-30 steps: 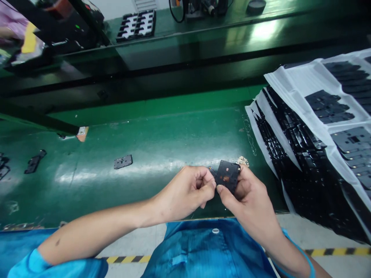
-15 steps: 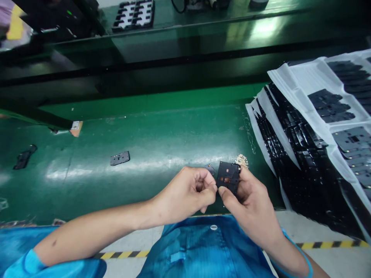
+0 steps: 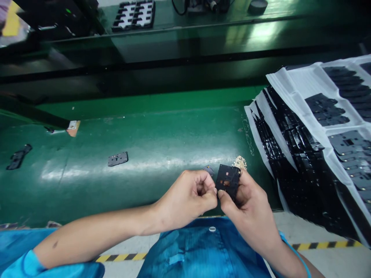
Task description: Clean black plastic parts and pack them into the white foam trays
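My right hand (image 3: pixel 249 204) is closed on a flat black plastic part (image 3: pixel 227 178) with small cutouts, its thumb along the lower left edge. At that same edge, my left hand (image 3: pixel 194 195) pinches thumb and forefinger together; whatever sits between the tips is too small to make out. Partly hidden behind the fingers, a grey plate (image 3: pixel 208 169) lies on the green bench. A small heap of pale tiny pieces (image 3: pixel 240 162) shows just beyond the black part.
Stacked black trays with white liners (image 3: pixel 307 135) hold dark parts at the right. A flat dark plate (image 3: pixel 118 158) and a black part (image 3: pixel 19 157) lie on the green bench (image 3: pixel 162 131) to the left. A slotted tray (image 3: pixel 133 15) rests on the raised shelf behind.
The view has shifted slightly. Both hands stay together at the edge of the black part, with almost no change in grip.
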Available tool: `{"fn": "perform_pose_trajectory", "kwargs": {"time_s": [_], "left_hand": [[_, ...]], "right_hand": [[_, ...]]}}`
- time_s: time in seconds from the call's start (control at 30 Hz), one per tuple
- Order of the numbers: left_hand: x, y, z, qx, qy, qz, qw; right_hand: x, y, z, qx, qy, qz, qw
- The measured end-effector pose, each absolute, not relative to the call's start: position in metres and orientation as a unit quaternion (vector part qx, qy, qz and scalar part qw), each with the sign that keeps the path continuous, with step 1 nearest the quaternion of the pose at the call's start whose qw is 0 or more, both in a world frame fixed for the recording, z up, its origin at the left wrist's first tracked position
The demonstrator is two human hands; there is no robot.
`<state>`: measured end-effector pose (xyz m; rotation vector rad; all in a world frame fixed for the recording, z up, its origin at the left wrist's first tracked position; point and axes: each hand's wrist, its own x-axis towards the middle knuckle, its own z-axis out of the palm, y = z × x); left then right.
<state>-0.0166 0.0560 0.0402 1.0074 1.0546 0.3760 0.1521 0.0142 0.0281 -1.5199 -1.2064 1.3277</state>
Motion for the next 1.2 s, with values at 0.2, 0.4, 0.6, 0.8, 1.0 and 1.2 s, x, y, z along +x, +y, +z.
{"fn": "perform_pose_trajectory", "kwargs": {"time_s": [0.2, 0.4, 0.6, 0.8, 1.0, 1.2], "left_hand": [[-0.018, 0.052, 0.039, 0.47, 0.471, 0.185, 0.723], [-0.025, 0.047, 0.04, 0.523, 0.423, 0.191, 0.714], [-0.026, 0.04, 0.04, 0.656, 0.395, 0.273, 0.582], [-0.024, 0.043, 0.041, 0.665, 0.394, 0.278, 0.571], [-0.018, 0.055, 0.05, 0.705, 0.388, 0.232, 0.547], [0.007, 0.116, 0.086, 0.75, 0.417, 0.207, 0.469]], "right_hand": [[0.152, 0.012, 0.027, -0.598, -0.485, 0.499, 0.398], [0.161, 0.002, 0.024, -0.554, -0.521, 0.475, 0.442], [0.165, -0.005, 0.016, -0.506, -0.611, 0.367, 0.485], [0.168, -0.007, 0.008, -0.48, -0.619, 0.376, 0.496], [0.174, -0.006, 0.005, -0.492, -0.584, 0.421, 0.489], [0.187, 0.001, 0.001, -0.492, -0.534, 0.465, 0.507]]}}
